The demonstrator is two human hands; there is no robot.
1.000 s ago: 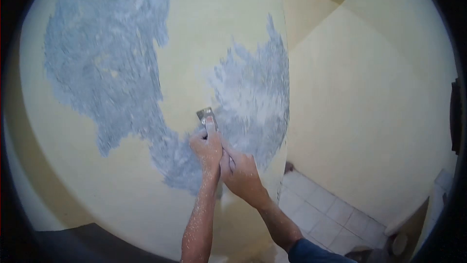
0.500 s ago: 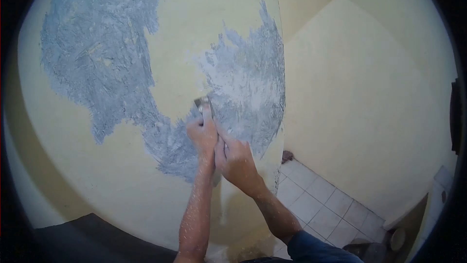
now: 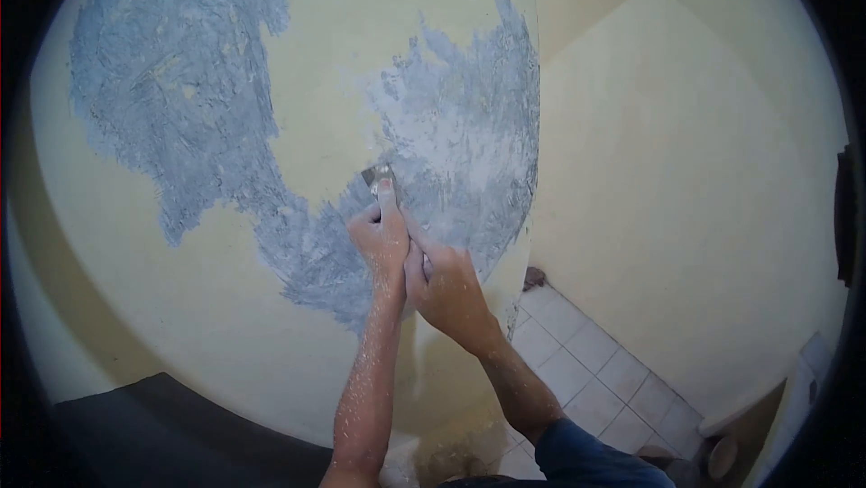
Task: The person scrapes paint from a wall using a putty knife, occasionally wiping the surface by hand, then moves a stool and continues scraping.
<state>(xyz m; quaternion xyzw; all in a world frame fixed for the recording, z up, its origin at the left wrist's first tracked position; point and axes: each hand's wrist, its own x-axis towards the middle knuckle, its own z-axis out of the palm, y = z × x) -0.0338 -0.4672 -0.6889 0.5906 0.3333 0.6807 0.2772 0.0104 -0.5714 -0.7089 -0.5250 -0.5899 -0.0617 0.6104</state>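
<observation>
A small metal scraper (image 3: 376, 173) is pressed flat against a yellow painted wall (image 3: 216, 308), at the edge between yellow paint and bare grey plaster (image 3: 460, 145). My left hand (image 3: 381, 240) grips the scraper, with its forefinger laid along the blade. My right hand (image 3: 446, 290) wraps around the handle just below and touches the left hand. Both forearms are speckled with white paint dust. The handle is hidden inside the hands.
A second large scraped grey patch (image 3: 171, 82) spreads over the upper left of the wall. The wall ends at a corner on the right, beyond which stand another yellow wall (image 3: 686, 181) and a white tiled floor (image 3: 586, 371). A dark surface (image 3: 162, 434) lies at lower left.
Both hands and the scraper have pushed upward along the wall, and a little more yellow paint has come off above the blade. The view has shifted slightly.
</observation>
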